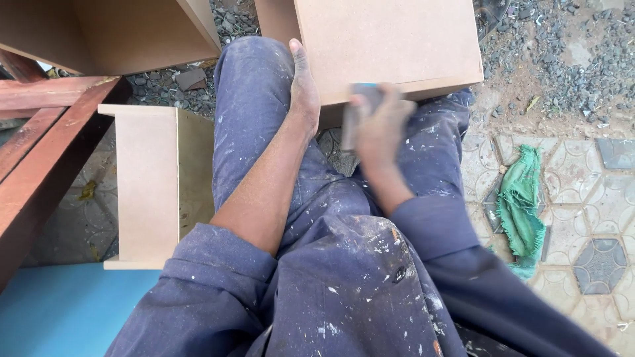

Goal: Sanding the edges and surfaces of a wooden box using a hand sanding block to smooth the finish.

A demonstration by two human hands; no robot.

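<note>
On lap: tan fibreboard box (390, 39), smooth; right hand (380, 125) grips blurred grey block (360, 106).

The ground is paved with patterned hexagonal tiles (582, 198) on the near side and covered with gravel and reddish dirt (562, 59) farther off. A crumpled green rag (522, 205) is laid on the tiles, and an open fibreboard box (149, 185) is set beside the gravel.

I wear dark blue-grey work overalls (357, 264), the cloth worn and flecked all over with white paint spatter, thickest just below my left hand (304, 86). Both sleeves are pushed up into thick rolls, leaving my forearms bare. My hands are bare too, no gloves; my right hand (380, 125) shows blurred.
</note>
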